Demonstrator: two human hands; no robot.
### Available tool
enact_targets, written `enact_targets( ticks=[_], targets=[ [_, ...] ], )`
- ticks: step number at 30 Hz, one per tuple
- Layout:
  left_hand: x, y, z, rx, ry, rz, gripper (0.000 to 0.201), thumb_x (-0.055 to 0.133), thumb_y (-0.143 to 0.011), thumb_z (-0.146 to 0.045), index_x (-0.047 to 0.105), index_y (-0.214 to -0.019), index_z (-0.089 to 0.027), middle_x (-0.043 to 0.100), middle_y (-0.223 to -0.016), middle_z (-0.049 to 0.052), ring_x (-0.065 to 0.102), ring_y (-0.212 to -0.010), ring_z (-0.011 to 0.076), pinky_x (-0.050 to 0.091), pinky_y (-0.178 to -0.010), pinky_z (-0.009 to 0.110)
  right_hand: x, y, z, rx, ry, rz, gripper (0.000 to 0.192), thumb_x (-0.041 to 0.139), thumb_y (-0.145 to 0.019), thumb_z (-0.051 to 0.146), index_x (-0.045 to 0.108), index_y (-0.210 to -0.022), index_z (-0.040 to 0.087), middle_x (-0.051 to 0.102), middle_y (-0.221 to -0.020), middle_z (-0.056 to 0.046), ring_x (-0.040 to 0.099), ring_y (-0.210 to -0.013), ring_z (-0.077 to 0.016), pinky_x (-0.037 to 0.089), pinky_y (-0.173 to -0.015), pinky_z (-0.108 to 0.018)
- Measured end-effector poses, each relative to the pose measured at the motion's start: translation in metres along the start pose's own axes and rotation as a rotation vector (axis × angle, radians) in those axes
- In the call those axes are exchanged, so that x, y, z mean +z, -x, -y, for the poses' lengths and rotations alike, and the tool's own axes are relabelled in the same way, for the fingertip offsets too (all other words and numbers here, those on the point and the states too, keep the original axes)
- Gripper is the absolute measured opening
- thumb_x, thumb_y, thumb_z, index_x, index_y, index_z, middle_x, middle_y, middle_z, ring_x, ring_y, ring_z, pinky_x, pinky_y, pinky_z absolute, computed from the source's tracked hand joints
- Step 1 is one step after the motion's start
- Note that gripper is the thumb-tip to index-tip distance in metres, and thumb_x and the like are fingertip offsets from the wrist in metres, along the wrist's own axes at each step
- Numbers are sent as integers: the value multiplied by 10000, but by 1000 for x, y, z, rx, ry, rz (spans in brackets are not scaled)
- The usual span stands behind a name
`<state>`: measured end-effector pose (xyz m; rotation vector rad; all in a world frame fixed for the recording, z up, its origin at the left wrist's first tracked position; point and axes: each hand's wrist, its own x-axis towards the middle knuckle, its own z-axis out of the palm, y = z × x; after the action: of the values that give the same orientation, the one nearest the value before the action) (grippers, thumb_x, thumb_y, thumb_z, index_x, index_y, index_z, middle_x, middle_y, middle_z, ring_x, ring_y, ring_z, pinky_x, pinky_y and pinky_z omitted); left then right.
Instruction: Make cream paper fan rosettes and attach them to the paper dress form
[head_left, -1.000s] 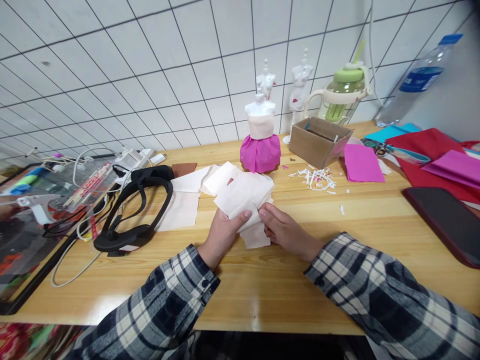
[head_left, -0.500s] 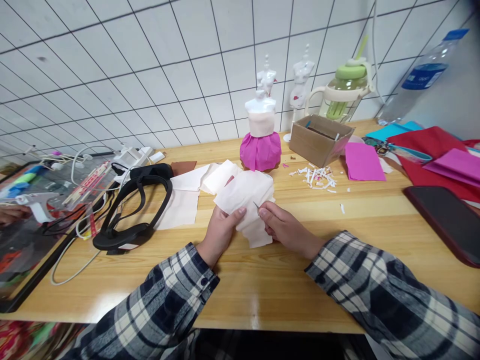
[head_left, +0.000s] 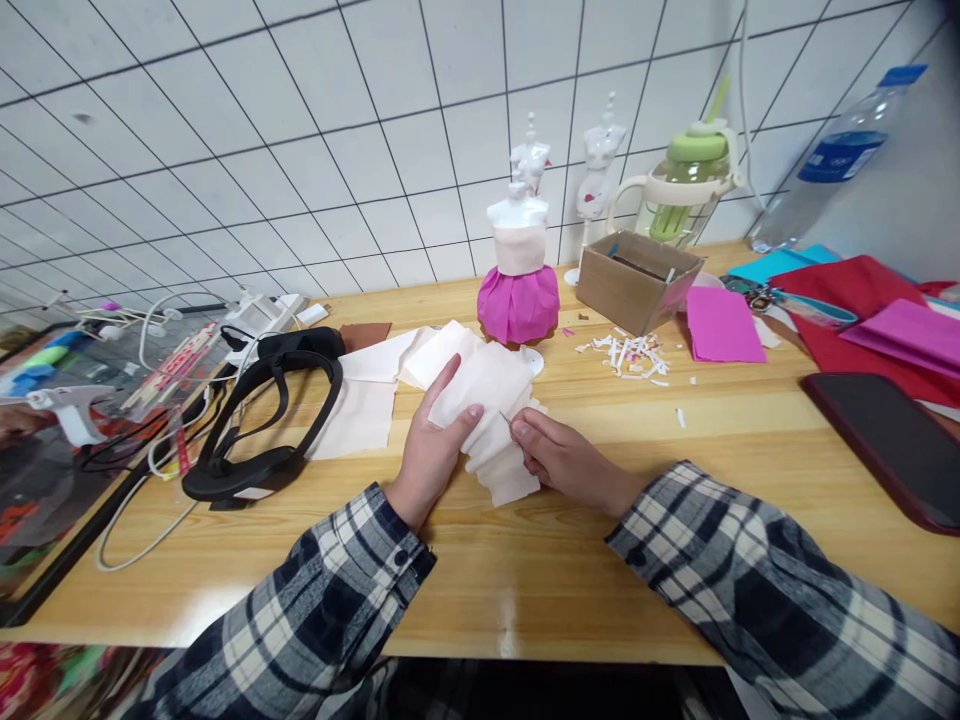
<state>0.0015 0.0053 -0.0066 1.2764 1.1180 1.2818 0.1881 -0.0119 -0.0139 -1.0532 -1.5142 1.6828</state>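
Left hand (head_left: 433, 447) grips the cream fabric piece (head_left: 491, 400) from its left edge, thumb on top. Right hand (head_left: 562, 462) pinches a thin needle (head_left: 505, 421) against the fabric's right side. Fabric lies between both hands on the wooden table (head_left: 525, 560), just before the pink-skirted mannequin (head_left: 518, 275).

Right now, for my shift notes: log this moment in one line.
left hand: holds cream fabric | right hand: pinches needle at fabric | behind: pink-skirted mannequin
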Motion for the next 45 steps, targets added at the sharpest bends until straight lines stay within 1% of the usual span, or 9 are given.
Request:
enact_targets(
  ticks=[4,8,16,23,28,34,38,42,45],
  targets=[
    [0,1,0,23,8,17,750,744,-793,-380,429,-1464,-263,506,-1469,95,440,-1376,332,350,-1154,534,0,1,0,1,-2,1,398,401,-945,611,424,-832,230,392,-615,71,405,-517,-95,362,-473,-211],
    [0,2,0,25,-27,36,832,788,-748,-364,402,-1476,-246,524,-1441,116,468,-1346,348,376,-1130,536,-1,1,1,-14,19,-5,396,385,-955,603,427,-842,226,405,-624,67,419,-526,-96,380,-492,-216],
    [2,1,0,18,-3,67,870,790,-749,-344,345,-1492,-261,485,-1478,111,498,-1323,321,388,-1126,513,-1,1,4,-37,19,-6,386,407,-953,583,435,-813,224,425,-634,62,404,-547,-97,365,-505,-218],
    [1,1,0,28,-35,42,869,797,-742,-334,362,-1487,-238,493,-1468,119,467,-1347,328,352,-1150,508,-2,0,4,-26,15,10,377,435,-942,574,438,-812,221,430,-641,59,408,-557,-100,360,-511,-225],
    [2,0,0,25,-7,49,884,802,-735,-335,351,-1491,-256,477,-1479,115,494,-1322,325,378,-1134,499,-2,1,5,-7,1,22,375,428,-943,570,422,-793,226,410,-621,66,397,-537,-99,351,-499,-226],
    [1,1,2,13,13,47,910,811,-725,-337,341,-1499,-258,468,-1486,117,468,-1344,335,370,-1139,511,-2,1,7,-23,75,3,346,422,-953,531,436,-795,223,441,-615,62,415,-539,-102,363,-512,-233],
    [0,0,4,9,25,56,878,807,-733,-321,363,-1487,-253,483,-1473,120,481,-1332,327,364,-1141,515,-2,1,9,-19,120,-8,319,414,-962,500,439,-804,224,457,-608,59,431,-522,-102,366,-488,-228],
    [-1,-1,5,10,11,61,863,808,-732,-325,382,-1478,-248,487,-1470,120,452,-1355,328,356,-1146,516,-2,2,9,39,94,-6,312,410,-962,510,435,-819,233,442,-571,73,433,-462,-101,353,-427,-220],
    [-1,-1,6,5,28,59,860,813,-725,-334,394,-1472,-254,487,-1471,118,465,-1344,328,367,-1139,514,-1,2,7,24,58,3,333,426,-954,534,432,-811,233,437,-571,76,423,-463,-95,357,-426,-213]
  ],
)
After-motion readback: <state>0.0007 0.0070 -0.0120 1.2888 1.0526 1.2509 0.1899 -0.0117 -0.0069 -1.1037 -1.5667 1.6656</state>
